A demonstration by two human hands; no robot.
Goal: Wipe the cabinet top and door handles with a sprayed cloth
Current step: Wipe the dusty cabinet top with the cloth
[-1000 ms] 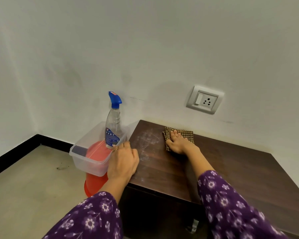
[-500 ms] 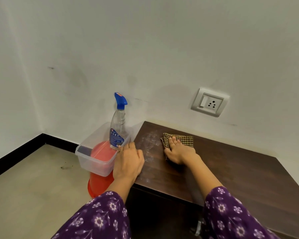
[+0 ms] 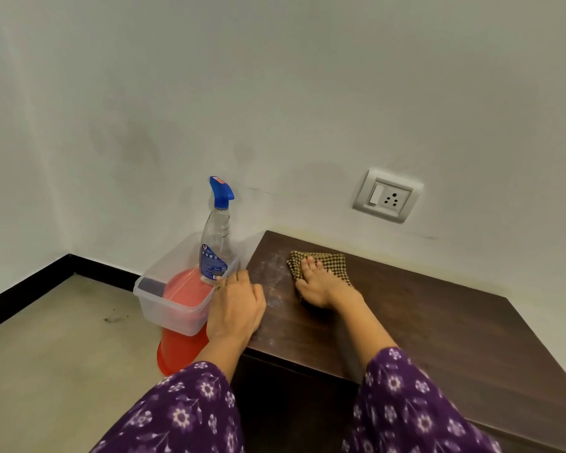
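A dark brown wooden cabinet top (image 3: pixel 438 322) fills the lower right, with pale dusty smears near its far left corner. My right hand (image 3: pixel 317 282) presses flat on a brown checked cloth (image 3: pixel 330 259) lying on that corner, fingers straight. My left hand (image 3: pixel 236 308) rests flat on the cabinet's left edge, fingers spread and a ring showing. The door handles are hidden below the top. A clear spray bottle (image 3: pixel 216 243) with a blue trigger head stands just left of the cabinet.
The bottle stands in a clear plastic tub (image 3: pixel 164 299) that sits on an upturned red bucket (image 3: pixel 177 354) on the floor. A wall socket (image 3: pixel 388 199) is above the cabinet's back edge. A black skirting runs along the wall at left.
My right hand has slid the cloth slightly left and nearer along the far left corner. My left hand stays on the cabinet's edge. The camera view shifted a little.
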